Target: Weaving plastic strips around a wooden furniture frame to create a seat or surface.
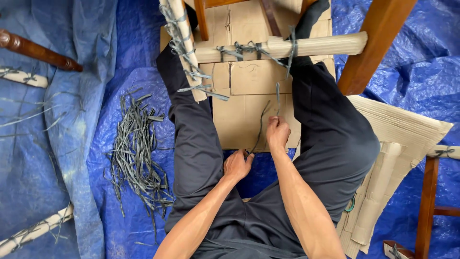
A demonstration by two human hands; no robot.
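seen from above, a person in dark grey trousers sits on a crinkled blue plastic tarpaulin [402,62] with legs spread around a flat brown cardboard sheet [244,120]. the right hand [278,133] is closed in a fist around a thin grey plastic strap [277,93], which runs up from the fist to a paper-wrapped wooden chair rail [306,46] lying crosswise above the cardboard; more grey strap is knotted and wound around that rail. the left hand [237,165] rests low at the near edge of the cardboard, its fingers curled narrow and pinching the end of a second thin grey strap [260,129] that curves upward beside the right hand; whether the two strands are one piece cannot be told. the two hands are near each other, the left lower and nearer the body. a second paper-wrapped rail [184,43] slants down over the left thigh, also bound with grey strap. a bare reddish-brown wooden chair leg [373,43] rises at the upper right, touching the end of the crosswise rail. on the tarpaulin beside the left leg lies a loose heap of cut grey straps [136,153]. beyond the right leg lie folded pieces of corrugated brown wrapping card [397,139], and a dark turned wooden leg [38,50] shows at the upper left.
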